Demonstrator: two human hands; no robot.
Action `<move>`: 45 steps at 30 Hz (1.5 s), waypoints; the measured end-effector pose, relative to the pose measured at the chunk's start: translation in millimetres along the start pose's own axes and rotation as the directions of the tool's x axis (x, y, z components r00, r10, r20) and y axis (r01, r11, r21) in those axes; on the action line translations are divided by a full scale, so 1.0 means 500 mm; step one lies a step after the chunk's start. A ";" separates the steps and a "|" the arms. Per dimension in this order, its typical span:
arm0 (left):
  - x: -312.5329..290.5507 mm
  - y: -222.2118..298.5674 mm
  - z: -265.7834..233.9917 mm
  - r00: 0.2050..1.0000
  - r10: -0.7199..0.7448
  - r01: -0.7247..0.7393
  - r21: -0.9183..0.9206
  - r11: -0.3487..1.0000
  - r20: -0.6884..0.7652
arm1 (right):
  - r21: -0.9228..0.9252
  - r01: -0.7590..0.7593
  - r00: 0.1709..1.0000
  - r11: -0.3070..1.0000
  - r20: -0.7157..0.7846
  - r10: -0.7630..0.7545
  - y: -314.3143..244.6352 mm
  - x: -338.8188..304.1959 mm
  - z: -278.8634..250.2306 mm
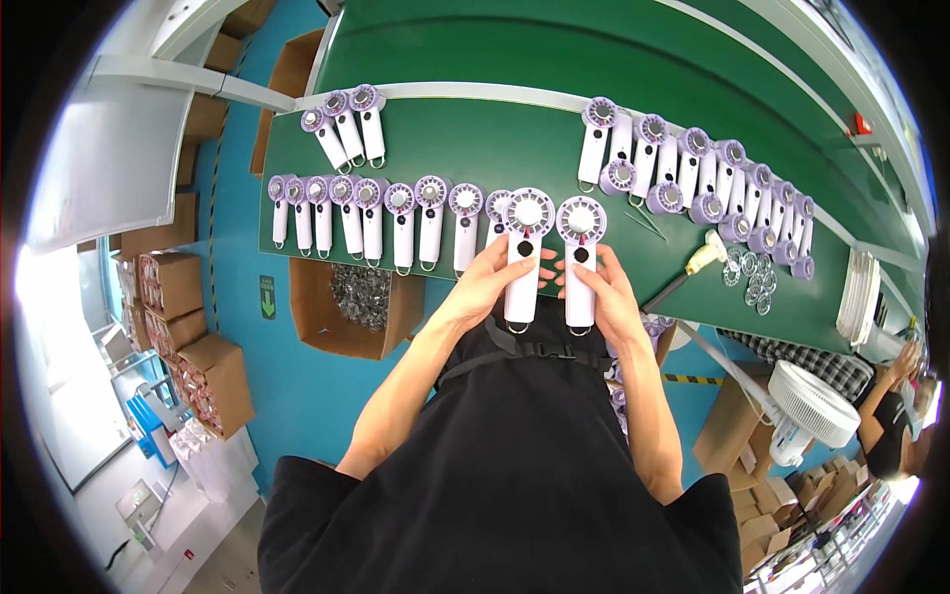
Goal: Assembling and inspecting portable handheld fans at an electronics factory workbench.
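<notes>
While two handheld fans are held side by side, heads pointing away from the body, the left fan point(522, 259) is clamped in the left grip point(487, 282) and the right fan point(581, 262) in the right grip point(612, 292), each by its white handle. Control is judged best when the handles are kept parallel, the faces uncovered and the purple heads apart. The near edge of the green bench point(475, 139) appears to be overlapped by both handles. Leftward room is limited by a row of fans point(371, 206); more is offered behind it. Rightward, a black-handled tool point(701, 259) and clear rings point(760, 281) are to be avoided.
</notes>
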State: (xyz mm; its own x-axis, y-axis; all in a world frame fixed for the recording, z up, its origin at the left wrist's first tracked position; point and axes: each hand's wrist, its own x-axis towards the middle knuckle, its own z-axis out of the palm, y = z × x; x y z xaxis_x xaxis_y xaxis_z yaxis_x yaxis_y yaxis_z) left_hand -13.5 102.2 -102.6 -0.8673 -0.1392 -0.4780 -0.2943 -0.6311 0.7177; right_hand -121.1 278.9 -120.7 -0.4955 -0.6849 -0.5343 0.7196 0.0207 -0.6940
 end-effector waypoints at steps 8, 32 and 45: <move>-0.003 0.000 0.059 0.998 -0.012 0.011 0.015 1.000 0.061 | 0.103 0.199 0.970 0.975 -0.161 -0.181 -0.008 -0.069 0.000; -0.022 0.026 0.056 0.989 0.143 -0.143 0.000 0.990 -0.033 | 0.118 0.145 0.988 0.982 0.031 -0.149 -0.049 -0.028 0.027; -0.054 0.058 0.019 0.963 0.225 -0.240 -0.089 0.967 -0.147 | -0.040 0.086 0.996 0.995 0.010 -0.086 -0.080 0.086 0.070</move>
State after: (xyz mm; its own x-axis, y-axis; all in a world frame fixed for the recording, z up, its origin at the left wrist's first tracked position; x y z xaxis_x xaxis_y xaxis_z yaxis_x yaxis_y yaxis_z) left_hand -2.5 94.7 -64.0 -0.8426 -0.3883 -0.3732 -0.0411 -0.6446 0.7634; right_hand -154.4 222.9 -98.9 -0.5503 -0.6917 -0.4676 0.6543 -0.0094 -0.7562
